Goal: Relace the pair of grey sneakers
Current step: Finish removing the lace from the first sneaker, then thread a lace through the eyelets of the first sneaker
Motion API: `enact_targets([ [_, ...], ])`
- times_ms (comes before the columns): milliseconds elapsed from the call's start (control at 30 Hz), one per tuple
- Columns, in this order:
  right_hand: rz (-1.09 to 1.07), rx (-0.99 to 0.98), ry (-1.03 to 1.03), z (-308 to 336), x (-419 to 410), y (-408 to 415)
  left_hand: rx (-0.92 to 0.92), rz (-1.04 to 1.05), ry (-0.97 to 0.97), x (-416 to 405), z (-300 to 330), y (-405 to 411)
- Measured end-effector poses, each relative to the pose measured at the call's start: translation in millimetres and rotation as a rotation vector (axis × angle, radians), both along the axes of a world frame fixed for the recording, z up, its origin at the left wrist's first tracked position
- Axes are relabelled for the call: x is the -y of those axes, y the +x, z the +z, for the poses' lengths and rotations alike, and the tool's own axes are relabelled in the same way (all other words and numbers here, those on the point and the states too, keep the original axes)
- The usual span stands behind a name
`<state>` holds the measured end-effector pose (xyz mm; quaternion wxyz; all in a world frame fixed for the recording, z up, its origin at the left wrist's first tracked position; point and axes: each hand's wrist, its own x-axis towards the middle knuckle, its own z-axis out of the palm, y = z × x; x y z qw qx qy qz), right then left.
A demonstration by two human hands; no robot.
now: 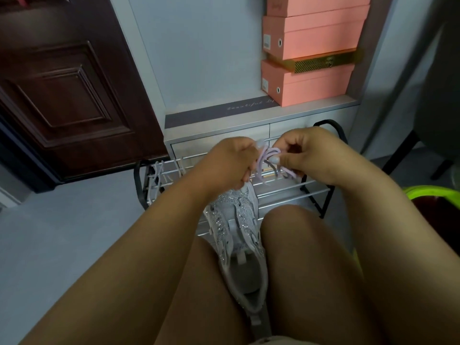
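A grey sneaker (239, 235) with sparkly trim lies between my knees, its toe pointing away toward the rack. A pale lilac lace (267, 159) runs up from its toe end in several loops. My left hand (231, 163) is curled over the toe of the sneaker and grips the lace there. My right hand (306, 155) pinches the lace loops between thumb and fingers just to the right. A second pale lace (155, 180) hangs over the left end of the rack. The other sneaker is not in view.
A low metal shoe rack (306, 192) with black end frames stands just beyond my knees, against a white cabinet (224, 138). Pink shoe boxes (311, 80) are stacked on the cabinet's ledge. A dark wooden door (62, 95) is on the left, a green stool (433, 192) on the right.
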<state>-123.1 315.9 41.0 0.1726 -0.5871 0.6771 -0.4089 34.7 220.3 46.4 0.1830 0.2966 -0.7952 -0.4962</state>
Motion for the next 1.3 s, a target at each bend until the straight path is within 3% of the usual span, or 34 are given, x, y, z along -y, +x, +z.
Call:
enact_targets([
  [100,0.065,0.226,-0.028,-6.4,0.5,-2.8,0.041,-0.074,-0.008,-4.2,-2.9,-0.1],
  [267,0.228,0.318,0.029,-14.3,-5.0,-9.5,0.09,-0.17,-0.069,-5.8,-3.2,2.4],
  [533,0.072,0.434,0.019,-40.9,-28.0,-33.3,0.075,-0.1,-0.096,-24.8,-9.0,-25.4],
  [700,-0.228,0.631,-0.117,-60.6,-58.5,-75.3,-0.026,-0.113,0.059,-32.9,-22.6,-50.2],
  [900,-0.801,0.418,-0.243,-96.5,-123.3,-133.0,-0.075,-0.137,0.12,-43.3,-46.6,-73.5],
  [1067,-1.23,0.246,-0.163,-116.8,-169.6,-170.7,-0.075,-0.165,0.159,-50.9,-58.1,-86.1],
  [1200,-1.3,0.294,-0.065,-131.4,-179.5,-187.5,-0.065,-0.168,0.139,-51.5,-60.9,-90.2],
  [1300,-1.243,0.439,-0.108,-132.1,-167.2,-181.6,-0.073,-0.157,0.173,-50.4,-60.2,-86.5],
])
